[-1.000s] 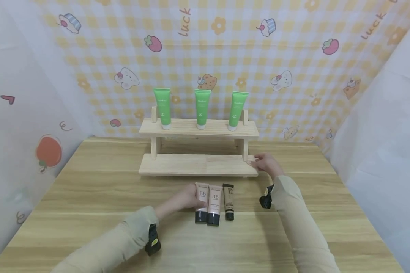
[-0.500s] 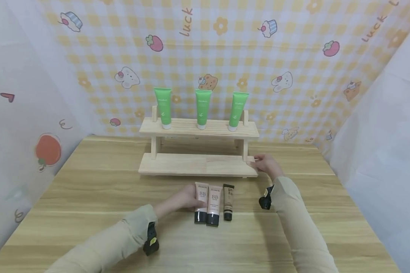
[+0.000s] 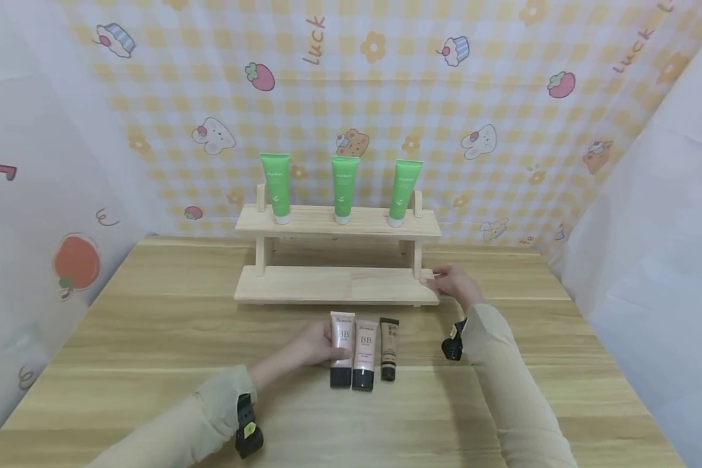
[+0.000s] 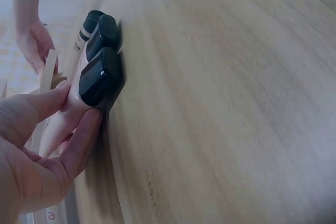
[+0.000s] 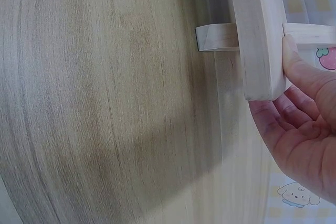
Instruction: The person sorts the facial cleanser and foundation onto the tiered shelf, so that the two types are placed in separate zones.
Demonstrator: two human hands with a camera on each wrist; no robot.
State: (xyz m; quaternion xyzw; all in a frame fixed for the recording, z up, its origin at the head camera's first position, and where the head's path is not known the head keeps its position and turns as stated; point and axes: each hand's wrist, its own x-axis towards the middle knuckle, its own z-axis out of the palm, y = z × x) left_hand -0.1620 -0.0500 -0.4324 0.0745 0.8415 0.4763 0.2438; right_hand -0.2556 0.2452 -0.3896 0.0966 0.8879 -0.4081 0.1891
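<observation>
- Head view: pinched in the left grip (image 3: 312, 346), the left BB tube (image 3: 342, 335), just in front of the wooden stand (image 3: 322, 283); long axis running away from the person, flat end toward the stand, black cap (image 3: 340, 378) nearest. Legible "BB" here and on the middle BB tube (image 3: 365, 351); finer print too small. Also "luck" on the backdrop (image 3: 314, 40).
- Left wrist view: thumb and finger plainly opposed, close behind the cap; contact with the counter (image 4: 210, 119) impossible to tell.
- Right wrist view: lower board (image 5: 260, 35) clasped by the right grip (image 5: 302, 129), fingers visible underneath, mostly hidden in the head view.
</observation>
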